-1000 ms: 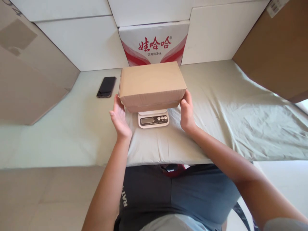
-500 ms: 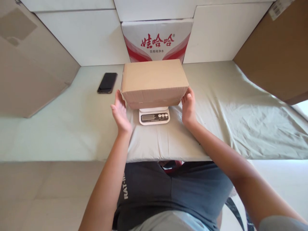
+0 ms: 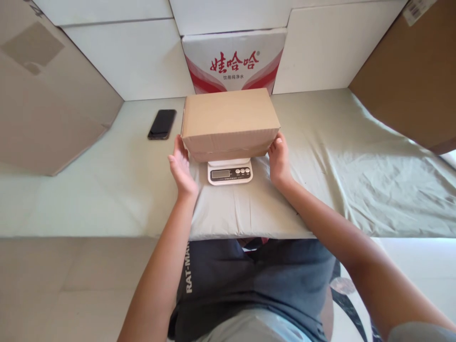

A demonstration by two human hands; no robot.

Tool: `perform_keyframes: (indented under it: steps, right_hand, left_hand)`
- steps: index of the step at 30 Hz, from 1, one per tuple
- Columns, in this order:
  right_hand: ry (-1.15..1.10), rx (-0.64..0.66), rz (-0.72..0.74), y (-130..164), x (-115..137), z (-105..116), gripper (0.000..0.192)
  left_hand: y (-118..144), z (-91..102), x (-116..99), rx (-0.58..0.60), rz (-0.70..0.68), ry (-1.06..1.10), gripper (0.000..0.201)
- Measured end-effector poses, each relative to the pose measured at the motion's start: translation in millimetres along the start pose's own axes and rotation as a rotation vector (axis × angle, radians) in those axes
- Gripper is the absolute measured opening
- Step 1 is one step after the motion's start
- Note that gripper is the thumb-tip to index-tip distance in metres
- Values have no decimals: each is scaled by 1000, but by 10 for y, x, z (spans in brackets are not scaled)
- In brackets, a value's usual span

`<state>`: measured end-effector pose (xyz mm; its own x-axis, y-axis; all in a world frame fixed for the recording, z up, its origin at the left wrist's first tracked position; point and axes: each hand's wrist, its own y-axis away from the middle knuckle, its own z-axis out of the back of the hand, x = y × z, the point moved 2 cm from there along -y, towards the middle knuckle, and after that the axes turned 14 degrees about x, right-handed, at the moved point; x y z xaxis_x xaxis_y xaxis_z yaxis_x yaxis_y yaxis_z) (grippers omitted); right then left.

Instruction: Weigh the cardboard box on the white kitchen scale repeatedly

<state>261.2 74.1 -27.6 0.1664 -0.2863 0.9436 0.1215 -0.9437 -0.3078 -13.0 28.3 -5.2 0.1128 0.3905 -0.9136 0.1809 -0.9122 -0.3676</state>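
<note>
A closed brown cardboard box [image 3: 231, 114] sits over a white kitchen scale [image 3: 230, 173] and hides its platform. The scale's front panel shows a display and three round buttons; I cannot make out a reading. My left hand [image 3: 182, 168] is at the box's left side, fingers reaching along the lower corner and thumb held away from the cardboard. On the opposite side, my right hand [image 3: 279, 159] has its fingers against the lower right corner, partly hidden by the box. The box is held between both hands, and whether its full weight rests on the scale I cannot tell.
A dark phone [image 3: 162, 124] lies left of the box on the cloth-covered surface [image 3: 107, 199]. White cartons, one with red lettering [image 3: 235, 61], line the back. Large brown cartons stand at the left [image 3: 64, 109] and right [image 3: 409, 80]. The cloth is wrinkled at right.
The whole view has shifted slightly, so things appear a little further right. Both hands keep about the same place at the box's sides, and the box stays over the scale.
</note>
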Motion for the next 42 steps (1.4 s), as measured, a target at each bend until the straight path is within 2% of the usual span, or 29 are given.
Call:
perform_keyframes:
  steps: [4, 10, 17, 20, 24, 32, 35, 37, 40, 42]
  right_hand:
    - [-21, -7, 16, 11, 19, -28, 67]
    - [83, -8, 47, 24, 4, -29, 68]
    - [51, 32, 72, 81, 248, -157, 66]
    - [110, 78, 116, 100, 335, -202, 62]
    - [177, 105, 101, 94, 390, -235, 68]
    - [75, 108, 136, 145, 523, -314, 62]
    - [60, 103, 180, 67, 625, -330, 65]
    - [70, 132, 232, -123, 680, -347, 66]
    - [89, 166, 273, -624, 625, -372, 73]
    - [67, 112, 223, -1010, 460, -361, 84]
  left_hand:
    - [-6, 21, 2, 13, 5, -12, 109]
    - [3, 12, -37, 7, 21, -38, 109]
    - [48, -27, -75, 59, -22, -19, 103]
    - [60, -43, -62, 68, -13, -8, 100]
    - [69, -66, -70, 58, 22, 1, 97]
    - [78, -126, -118, 91, -14, -1, 91]
    - [-58, -124, -292, 142, -42, -6, 92]
    - [-249, -96, -472, 207, -51, -4, 91]
    - [-692, -29, -641, 302, -78, 5, 96]
    - [-1031, -1, -561, 289, -45, 39, 92]
